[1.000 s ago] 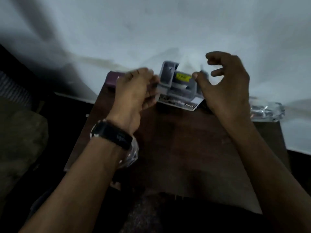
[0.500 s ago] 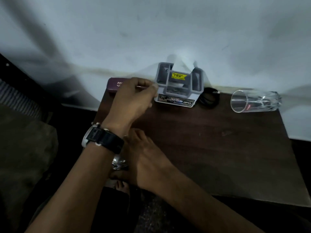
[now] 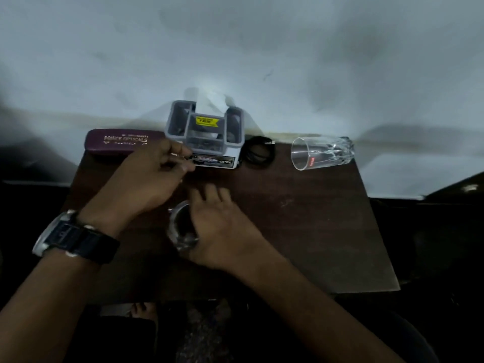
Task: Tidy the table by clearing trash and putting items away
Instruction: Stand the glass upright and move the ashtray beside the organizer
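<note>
So a dark wooden table (image 3: 314,231) is being looked down at here. A small clear glass thing (image 3: 180,229), a bit left of the table's middle, is being touched by the right hand (image 3: 222,226), fingers mostly straight. The left hand (image 3: 154,179), watch (image 3: 76,239) on the wrist, is being held curled at the front of the grey organizer (image 3: 207,134) on the far edge; can't be told if anything's being pinched. The far left corner is being taken up by a maroon glasses case (image 3: 117,142). A black cable coil (image 3: 259,153) is being crowded just right of the organizer, and a tumbler (image 3: 322,153) is being left on its side near the far right corner.
</note>
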{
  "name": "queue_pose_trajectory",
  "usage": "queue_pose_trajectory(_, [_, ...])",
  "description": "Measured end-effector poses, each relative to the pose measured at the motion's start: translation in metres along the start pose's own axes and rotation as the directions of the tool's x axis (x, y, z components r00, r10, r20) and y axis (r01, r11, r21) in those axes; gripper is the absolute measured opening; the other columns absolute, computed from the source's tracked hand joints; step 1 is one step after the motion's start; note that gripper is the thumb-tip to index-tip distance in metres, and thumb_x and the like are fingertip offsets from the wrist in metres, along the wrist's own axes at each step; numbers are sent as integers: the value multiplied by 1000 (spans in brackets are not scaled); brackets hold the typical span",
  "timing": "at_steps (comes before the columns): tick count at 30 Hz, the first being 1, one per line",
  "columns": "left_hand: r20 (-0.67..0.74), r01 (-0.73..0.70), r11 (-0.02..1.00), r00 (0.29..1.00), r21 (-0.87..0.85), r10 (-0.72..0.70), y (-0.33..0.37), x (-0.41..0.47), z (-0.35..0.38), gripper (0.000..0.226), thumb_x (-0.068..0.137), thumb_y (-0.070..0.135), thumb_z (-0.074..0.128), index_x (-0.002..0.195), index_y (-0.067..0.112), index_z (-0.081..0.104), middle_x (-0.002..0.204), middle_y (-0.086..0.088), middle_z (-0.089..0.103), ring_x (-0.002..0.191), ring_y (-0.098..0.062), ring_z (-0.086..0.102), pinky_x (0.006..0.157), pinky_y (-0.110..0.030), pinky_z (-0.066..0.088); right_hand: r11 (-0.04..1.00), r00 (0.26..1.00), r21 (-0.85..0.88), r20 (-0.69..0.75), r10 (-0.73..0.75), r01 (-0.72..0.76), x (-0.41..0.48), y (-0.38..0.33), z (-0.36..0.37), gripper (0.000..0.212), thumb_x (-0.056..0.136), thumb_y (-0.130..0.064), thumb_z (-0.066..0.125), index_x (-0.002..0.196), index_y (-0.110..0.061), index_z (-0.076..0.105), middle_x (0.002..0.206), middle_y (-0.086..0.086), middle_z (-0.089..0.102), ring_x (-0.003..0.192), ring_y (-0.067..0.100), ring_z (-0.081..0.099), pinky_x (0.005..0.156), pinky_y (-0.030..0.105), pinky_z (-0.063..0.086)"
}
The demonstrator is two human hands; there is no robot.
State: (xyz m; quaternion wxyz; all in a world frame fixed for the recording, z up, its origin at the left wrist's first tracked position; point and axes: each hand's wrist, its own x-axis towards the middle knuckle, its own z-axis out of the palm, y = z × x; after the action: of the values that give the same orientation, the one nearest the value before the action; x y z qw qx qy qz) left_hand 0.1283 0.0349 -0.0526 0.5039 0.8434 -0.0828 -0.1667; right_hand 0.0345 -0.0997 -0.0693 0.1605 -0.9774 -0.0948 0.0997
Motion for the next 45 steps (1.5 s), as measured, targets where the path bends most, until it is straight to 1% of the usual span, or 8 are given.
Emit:
queue_pose_trajectory(3, [126,-77,976,991,202,52,1,-1,12,45,93,-4,61,114,36,61,111,15,74,107,-2,67,87,-11,47,991,991,24,-14,132,-132,-13,41,-17,97,70,-47,87,147,-16,36,133,10,42,121,32,43,101,48,49])
queue_pose_trajectory(10, [399,-280,859,912,428,98,18,-3,63,92,70,27,89,147,37,40,143,10,58,126,-7,57,109,-32,46,964,969,105,5,246,-245,-35,95,-46,119,64,-61,87,158,-25,23,144,10,42,134,33,41,111,50,42])
queue_pose_trajectory(16, [379,-325,794,916,514,130,26,-4,90,116,56,52,94,153,33,33,152,6,50,134,-17,52,111,-39,44,963,862,21,-442,251,-269,-39,163,-95,74,81,-19,75,148,-25,44,144,5,51,130,33,47,105,44,40])
queue_pose_trajectory(21, [366,-384,735,910,559,197,27,-4,108,115,57,50,93,154,30,34,152,3,49,134,-24,52,107,-45,47,901,908,-235,-305,289,-365,-27,202,-80,92,81,-11,72,159,-28,26,169,-3,23,156,29,19,120,53,25])
queue_pose_trajectory(29, [300,-365,772,925,520,234,27,2,132,113,62,48,92,155,27,30,148,-4,53,132,-27,53,110,-43,45,909,885,-232,-402,235,-347,-25,216,-68,83,73,-32,86,147,-30,47,146,-4,51,136,26,48,99,53,40])
queue_pose_trajectory(37, [242,-324,739,945,591,221,31,-5,151,123,57,70,80,158,34,21,153,1,42,137,-26,44,109,-46,48,953,726,149,-619,299,-265,-49,229,-85,69,80,-42,79,141,-21,58,140,1,58,123,31,59,86,50,58])
queue_pose_trajectory(40, [213,-328,660,944,676,252,38,-5,164,121,57,82,71,158,35,23,155,7,43,134,-24,44,105,-44,50,949,708,190,-632,315,-253,-58,228,-89,72,81,-46,79,144,-20,56,143,2,57,124,32,58,87,51,58])
queue_pose_trajectory(45, [191,-303,651,952,696,239,50,1,177,120,51,74,69,156,36,26,144,2,51,124,-33,50,97,-46,53,937,685,237,-639,348,-256,-63,223,-91,72,80,-43,80,145,-23,55,145,-2,55,126,29,57,89,46,58])
